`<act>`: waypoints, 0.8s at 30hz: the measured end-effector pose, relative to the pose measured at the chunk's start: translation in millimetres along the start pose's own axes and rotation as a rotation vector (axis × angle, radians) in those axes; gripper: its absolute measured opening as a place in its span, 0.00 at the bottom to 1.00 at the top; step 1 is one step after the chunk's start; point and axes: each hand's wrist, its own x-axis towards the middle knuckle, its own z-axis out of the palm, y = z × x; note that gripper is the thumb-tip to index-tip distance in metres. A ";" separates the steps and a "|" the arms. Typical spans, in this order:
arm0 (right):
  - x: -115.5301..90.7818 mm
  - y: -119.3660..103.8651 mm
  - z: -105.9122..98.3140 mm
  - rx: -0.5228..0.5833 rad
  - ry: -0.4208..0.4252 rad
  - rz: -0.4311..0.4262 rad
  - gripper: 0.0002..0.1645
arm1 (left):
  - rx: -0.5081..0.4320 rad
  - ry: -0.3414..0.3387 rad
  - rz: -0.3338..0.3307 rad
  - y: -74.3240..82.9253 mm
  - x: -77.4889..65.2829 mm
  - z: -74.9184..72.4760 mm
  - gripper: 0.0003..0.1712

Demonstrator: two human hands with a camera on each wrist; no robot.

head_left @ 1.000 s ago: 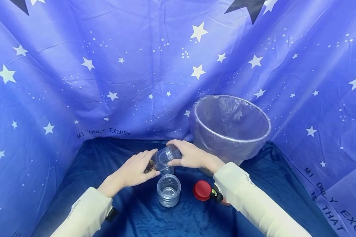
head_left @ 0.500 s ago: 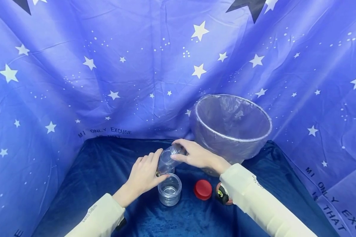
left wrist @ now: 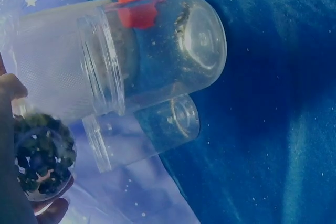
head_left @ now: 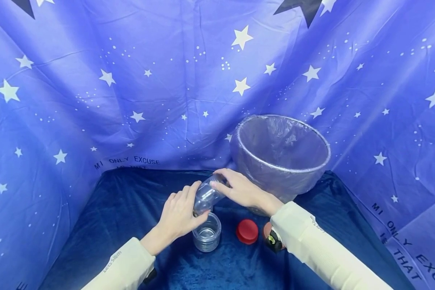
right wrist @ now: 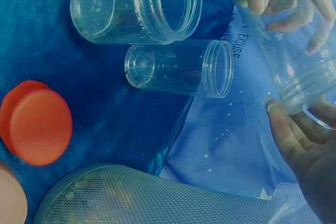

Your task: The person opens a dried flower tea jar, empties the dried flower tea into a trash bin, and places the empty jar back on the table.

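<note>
- Held jar: tilted in both hands just above the front jar; touching or apart, can't tell.
- Left hand: holding the held jar round its lower, base end.
- Right hand: gripping the held jar's threaded neck, the higher end, thumb and fingers round it.
- Done, by the look of it: lids off; front jar and small jar stand uncovered, just specks inside.
- Left, judging by contents: held jar has dark bits at its base, so it looks not dealt with yet.
- Around: red lid right of front jar; pinkish lid beside it, partly behind right wrist gear.
- Lined mesh bin behind right hand; yellowish bits show through its mesh low down.
- In the way: held jar and left hand mostly hide small jar from the head view; right forearm crosses before bin.
</note>
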 end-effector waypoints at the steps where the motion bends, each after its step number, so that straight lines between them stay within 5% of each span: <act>1: -0.7 -0.9 -0.3 -0.009 0.008 0.002 0.31 | -0.006 -0.010 -0.007 0.9 0.0 -0.3 0.48; 7: -5.0 -0.9 0.7 -0.025 0.022 0.030 0.28 | -0.009 -0.040 -0.013 3.6 -0.3 -0.1 0.51; 24: -3.3 -8.6 4.9 -0.032 0.077 0.227 0.31 | 0.099 0.140 0.078 5.9 8.2 5.9 0.46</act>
